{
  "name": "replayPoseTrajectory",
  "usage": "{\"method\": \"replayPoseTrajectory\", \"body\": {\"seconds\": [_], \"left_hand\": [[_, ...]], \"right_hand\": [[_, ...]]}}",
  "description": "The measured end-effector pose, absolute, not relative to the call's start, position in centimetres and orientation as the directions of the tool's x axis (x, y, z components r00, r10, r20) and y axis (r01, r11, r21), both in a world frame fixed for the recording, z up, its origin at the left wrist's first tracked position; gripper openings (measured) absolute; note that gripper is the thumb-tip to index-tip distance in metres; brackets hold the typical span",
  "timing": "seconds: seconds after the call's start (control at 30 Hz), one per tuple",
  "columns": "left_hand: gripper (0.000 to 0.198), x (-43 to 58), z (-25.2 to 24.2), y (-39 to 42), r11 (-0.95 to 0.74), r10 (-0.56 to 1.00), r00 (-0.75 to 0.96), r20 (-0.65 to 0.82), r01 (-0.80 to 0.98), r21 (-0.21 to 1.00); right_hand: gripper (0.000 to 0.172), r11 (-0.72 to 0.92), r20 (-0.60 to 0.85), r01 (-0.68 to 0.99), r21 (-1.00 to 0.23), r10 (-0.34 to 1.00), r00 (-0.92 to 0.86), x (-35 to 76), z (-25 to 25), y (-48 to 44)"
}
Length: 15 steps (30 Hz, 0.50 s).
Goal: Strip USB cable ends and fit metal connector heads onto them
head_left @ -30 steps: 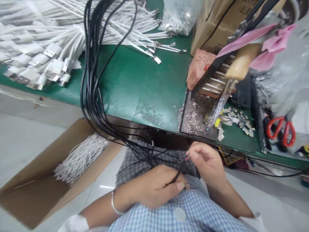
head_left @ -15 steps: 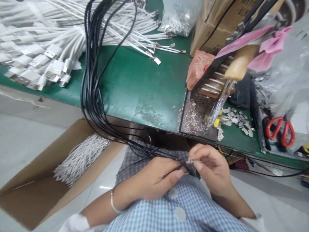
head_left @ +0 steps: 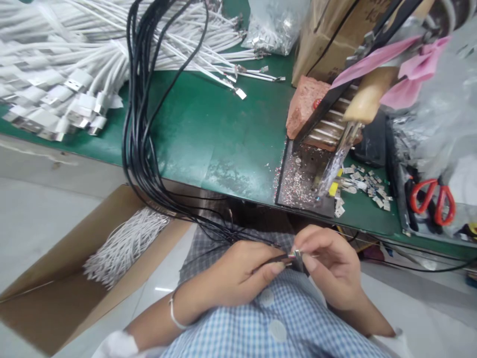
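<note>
My left hand, with a bracelet at the wrist, is closed on the ends of several black cables. The cables hang over the table edge and run across my lap to this hand. Thin coloured wires stick out of the held cable end, just past the left thumb. My right hand pinches at those wires with thumb and forefinger. A small shiny piece shows at its fingertips, too small to make out. Both hands are close together above the checked apron.
Bundled white USB cables cover the green table's left part. A brick supports a wooden-handled tool, near small metal connectors and red-handled scissors. A cardboard box stands lower left.
My right hand has shifted slightly right and down, its fingertips a little farther from my left hand. The coloured wires and shiny piece between the hands show more clearly.
</note>
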<state>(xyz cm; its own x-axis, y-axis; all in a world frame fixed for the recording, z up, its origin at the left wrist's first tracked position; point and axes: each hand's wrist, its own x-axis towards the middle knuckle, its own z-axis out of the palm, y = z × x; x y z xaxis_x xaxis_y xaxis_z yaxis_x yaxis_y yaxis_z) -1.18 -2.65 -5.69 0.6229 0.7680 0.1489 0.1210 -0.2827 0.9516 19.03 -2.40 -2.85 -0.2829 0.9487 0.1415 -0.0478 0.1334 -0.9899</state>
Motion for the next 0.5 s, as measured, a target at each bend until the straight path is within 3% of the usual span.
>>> {"method": "replayPoseTrajectory", "body": {"seconds": [0.5], "left_hand": [[0.035, -1.26, -5.2, -2.52, -0.216, 0.784, 0.612, 0.105, 0.111, 0.97]], "right_hand": [[0.014, 0.15, 0.157, -0.045, -0.988, 0.949, -0.273, 18.93, -2.72, -2.39]]}}
